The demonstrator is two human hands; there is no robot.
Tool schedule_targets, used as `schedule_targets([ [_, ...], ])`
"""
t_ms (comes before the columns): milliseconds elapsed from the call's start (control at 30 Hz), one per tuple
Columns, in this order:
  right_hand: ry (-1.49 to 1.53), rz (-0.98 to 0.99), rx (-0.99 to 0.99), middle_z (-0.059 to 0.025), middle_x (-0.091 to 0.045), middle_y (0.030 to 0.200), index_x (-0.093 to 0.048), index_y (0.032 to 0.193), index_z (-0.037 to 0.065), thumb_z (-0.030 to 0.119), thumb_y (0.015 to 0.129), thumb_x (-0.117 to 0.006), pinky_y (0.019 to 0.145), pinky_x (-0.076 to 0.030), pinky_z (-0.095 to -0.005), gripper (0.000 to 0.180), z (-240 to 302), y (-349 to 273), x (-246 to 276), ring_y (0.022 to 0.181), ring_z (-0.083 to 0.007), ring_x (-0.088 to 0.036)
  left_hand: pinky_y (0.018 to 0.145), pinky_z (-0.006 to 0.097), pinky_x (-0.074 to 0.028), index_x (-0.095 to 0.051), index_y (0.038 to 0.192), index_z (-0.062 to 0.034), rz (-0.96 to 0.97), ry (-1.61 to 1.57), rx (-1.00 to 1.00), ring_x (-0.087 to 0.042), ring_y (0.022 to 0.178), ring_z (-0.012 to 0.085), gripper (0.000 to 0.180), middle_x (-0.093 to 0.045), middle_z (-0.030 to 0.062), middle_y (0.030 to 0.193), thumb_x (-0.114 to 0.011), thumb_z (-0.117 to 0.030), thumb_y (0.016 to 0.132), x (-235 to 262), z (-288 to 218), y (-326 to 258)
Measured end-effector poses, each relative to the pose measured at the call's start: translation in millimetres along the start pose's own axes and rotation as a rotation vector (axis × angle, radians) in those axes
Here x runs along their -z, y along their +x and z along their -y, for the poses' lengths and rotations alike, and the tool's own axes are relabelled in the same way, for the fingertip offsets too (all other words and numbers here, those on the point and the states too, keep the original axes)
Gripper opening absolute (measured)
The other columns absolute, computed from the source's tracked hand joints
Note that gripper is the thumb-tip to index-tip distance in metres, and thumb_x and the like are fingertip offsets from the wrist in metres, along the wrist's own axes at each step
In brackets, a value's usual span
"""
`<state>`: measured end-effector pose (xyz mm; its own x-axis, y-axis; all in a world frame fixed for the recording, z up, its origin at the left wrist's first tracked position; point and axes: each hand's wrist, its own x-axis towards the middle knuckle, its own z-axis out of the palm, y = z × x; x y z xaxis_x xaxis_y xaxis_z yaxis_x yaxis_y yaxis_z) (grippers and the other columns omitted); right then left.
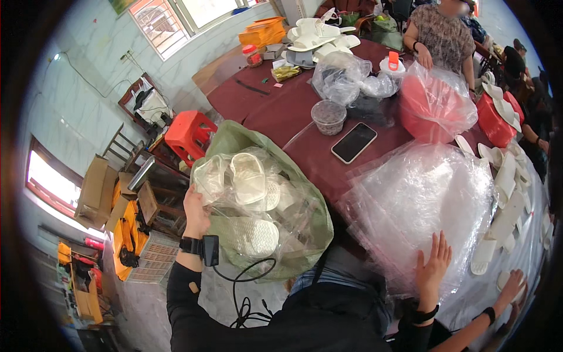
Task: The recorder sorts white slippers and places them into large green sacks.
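Observation:
My left hand (pixel 197 212) grips the edge of a clear plastic bag with white slippers (pixel 212 179) in it, at the left rim of a green woven sack (pixel 314 205). Some of its fingers are hidden behind the plastic. More white slippers in clear bags (pixel 258 234) lie inside the sack, soles and straps showing through. On the right, my right hand (pixel 433 267) rests with fingers spread on a stack of clear plastic bags (pixel 419 199), holding nothing. A black band with a small device (pixel 210 250) sits on my left wrist, a dark cable hanging from it.
A phone (pixel 354 143), a round tub (pixel 328 117) and a red bundle in clear plastic (pixel 434 105) are on the dark red table (pixel 252 105). Loose white slippers (pixel 507 188) line the right side. A co-worker's hand (pixel 512 286) touches one. A red stool (pixel 190 135) stands left.

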<state>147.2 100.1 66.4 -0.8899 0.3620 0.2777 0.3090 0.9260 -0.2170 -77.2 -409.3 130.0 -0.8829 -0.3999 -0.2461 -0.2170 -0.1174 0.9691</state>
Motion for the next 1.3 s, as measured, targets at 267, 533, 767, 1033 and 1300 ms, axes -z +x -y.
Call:
schedule_targets([
  [267,-0.037,0.005,-0.004,-0.0162,-0.037,0.139,-0.040,0.132,0.004,0.018,0.083,-0.058,0.108,-0.021,-0.0473,0.054,2.1,0.4,-2.2,0.126,-0.0332,-0.037,0.061,0.036,-0.049,-0.051,0.113,-0.0033,0.299,0.570,0.061,-0.064,0.078,0.0219,0.034,-0.064,0.0124,0.094,-0.041,-0.010,0.082,2.7,28.2,34.7],
  [533,-0.046,0.021,-0.028,-0.0158,-0.036,0.140,-0.038,0.134,0.005,0.019,0.085,-0.055,0.108,-0.022,-0.0476,0.054,2.9,-1.9,2.3,0.127,-0.0336,-0.036,0.068,0.047,-0.050,-0.062,0.084,-0.0028,0.015,1.746,-0.691,-0.064,0.077,0.0365,0.020,-0.064,0.0195,0.081,-0.051,-0.019,0.080,-52.5,-57.3,-5.0],
  [767,-0.032,0.015,-0.035,-0.0139,-0.040,0.138,-0.039,0.133,0.006,0.017,0.083,-0.057,0.109,-0.021,-0.0475,0.054,-0.6,-4.3,-2.8,0.127,-0.0334,-0.035,0.079,0.046,-0.048,-0.058,0.107,-0.0019,0.039,1.616,-0.556,-0.060,0.095,0.0387,0.050,-0.061,0.0260,0.100,-0.058,-0.044,0.080,-45.8,-56.3,143.3],
  [1033,-0.016,0.009,-0.037,-0.0135,-0.042,0.136,-0.044,0.130,0.007,0.021,0.081,-0.059,0.105,-0.025,-0.0465,0.053,1.2,0.3,-0.1,0.125,-0.0322,-0.038,0.072,0.042,-0.049,-0.065,0.092,0.0032,0.167,1.544,-0.475,-0.062,0.091,0.0391,0.049,-0.064,0.0244,0.088,-0.069,-0.038,0.064,-18.8,0.4,220.4],
  [1300,-0.053,-0.049,0.007,-0.0094,-0.043,0.136,-0.044,0.131,0.011,0.029,0.082,-0.060,0.098,-0.030,-0.0468,0.054,-0.8,5.9,3.0,0.122,-0.0300,-0.040,0.069,0.048,-0.048,-0.062,0.078,0.0028,0.028,1.761,-0.691,-0.061,0.081,0.0397,0.026,-0.062,0.0251,0.083,-0.066,-0.021,0.069,-20.8,-60.6,239.9],
])
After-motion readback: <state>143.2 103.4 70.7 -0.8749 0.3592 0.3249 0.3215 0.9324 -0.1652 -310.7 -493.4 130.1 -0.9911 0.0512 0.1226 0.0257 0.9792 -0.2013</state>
